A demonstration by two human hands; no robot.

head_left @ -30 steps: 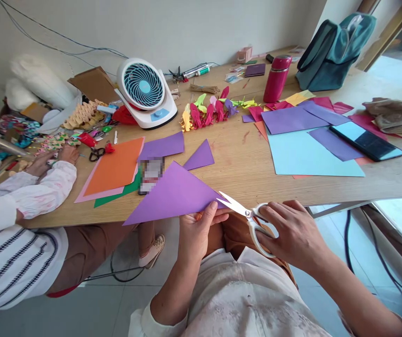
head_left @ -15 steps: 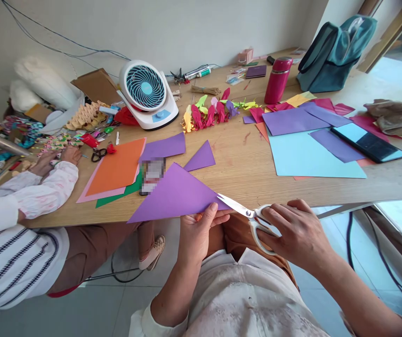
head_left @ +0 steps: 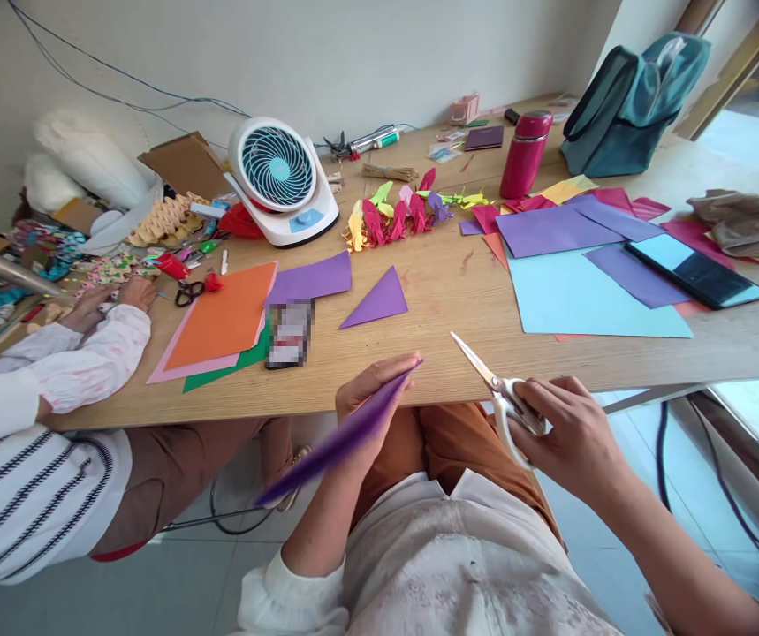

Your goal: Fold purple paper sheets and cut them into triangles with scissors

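Note:
A folded-looking sheet of purple paper (head_left: 345, 437), blurred and turned nearly edge-on, is held in my left hand (head_left: 369, 397) just off the table's front edge. My right hand (head_left: 561, 428) has its fingers through the handles of white-handled scissors (head_left: 495, 382); the blades look closed and point up and left, apart from the paper. Beyond my left hand a purple paper triangle (head_left: 379, 299) lies flat on the table. Left of it are a purple piece (head_left: 309, 281) and a stack topped by an orange sheet (head_left: 223, 314).
The wooden table (head_left: 438, 305) also bears a white fan (head_left: 279, 177), bright paper shapes (head_left: 396, 212), a red flask (head_left: 526, 155), a light-blue sheet (head_left: 591, 296), a phone (head_left: 697, 269) and a teal bag (head_left: 634, 106). At left a co-worker's sleeve (head_left: 97, 358) reaches among craft materials.
The purple paper has swung from lying broad-side up to nearly edge-on, its far corner dropping below the table edge. The scissors have come away from it, rightward, and their blades have closed.

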